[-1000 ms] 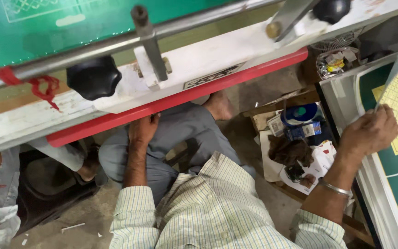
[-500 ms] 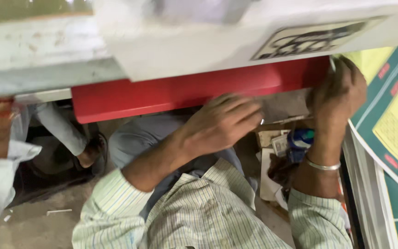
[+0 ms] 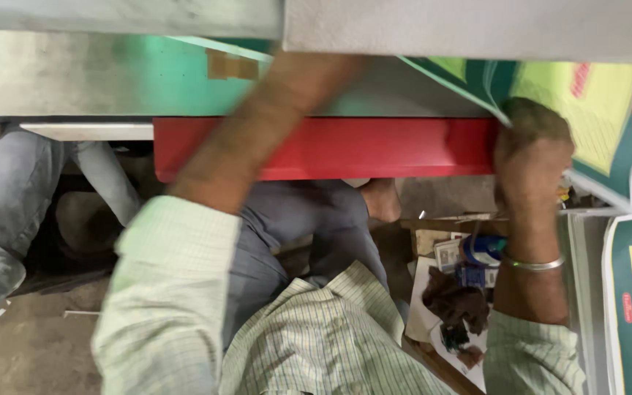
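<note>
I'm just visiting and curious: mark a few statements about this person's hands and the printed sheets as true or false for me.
1. The right hand grips the edge of a green and yellow printed sheet. True.
2. The right wrist is bare. False: it wears a thin metal bangle.
3. The left hand is fully visible. False: the left forearm reaches up and the hand is hidden behind the grey panel at the top.
4. A red bar runs across beneath the machine bed. True.
5. The person's sleeves are plain black. False: the sleeves are light with a fine check.
</note>
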The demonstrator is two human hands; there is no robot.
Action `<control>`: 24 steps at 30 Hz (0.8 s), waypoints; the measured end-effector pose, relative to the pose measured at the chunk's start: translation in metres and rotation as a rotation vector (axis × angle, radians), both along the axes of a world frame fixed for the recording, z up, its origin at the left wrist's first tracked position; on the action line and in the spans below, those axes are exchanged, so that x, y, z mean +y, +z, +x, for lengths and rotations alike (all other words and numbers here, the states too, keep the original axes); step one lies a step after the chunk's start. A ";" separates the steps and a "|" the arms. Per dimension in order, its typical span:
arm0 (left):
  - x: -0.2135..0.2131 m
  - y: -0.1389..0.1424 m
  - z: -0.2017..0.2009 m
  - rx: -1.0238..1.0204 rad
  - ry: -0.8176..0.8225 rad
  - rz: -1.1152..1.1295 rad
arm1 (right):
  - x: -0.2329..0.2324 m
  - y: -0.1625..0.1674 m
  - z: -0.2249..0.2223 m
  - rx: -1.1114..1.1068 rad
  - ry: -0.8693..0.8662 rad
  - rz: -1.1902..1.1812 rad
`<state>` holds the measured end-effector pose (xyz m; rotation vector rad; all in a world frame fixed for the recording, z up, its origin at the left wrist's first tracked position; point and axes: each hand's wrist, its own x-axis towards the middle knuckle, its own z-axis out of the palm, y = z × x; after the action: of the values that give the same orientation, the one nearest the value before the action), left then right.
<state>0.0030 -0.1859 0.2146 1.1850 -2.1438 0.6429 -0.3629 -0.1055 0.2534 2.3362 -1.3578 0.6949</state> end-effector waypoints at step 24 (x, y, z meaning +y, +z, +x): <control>0.138 0.048 0.156 -0.059 0.118 0.325 | -0.104 -0.045 -0.055 0.186 -0.003 0.066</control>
<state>0.1588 -0.0476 0.2627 1.4887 -2.3016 0.3902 -0.4179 -0.2092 0.2082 2.3822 -1.3193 0.4249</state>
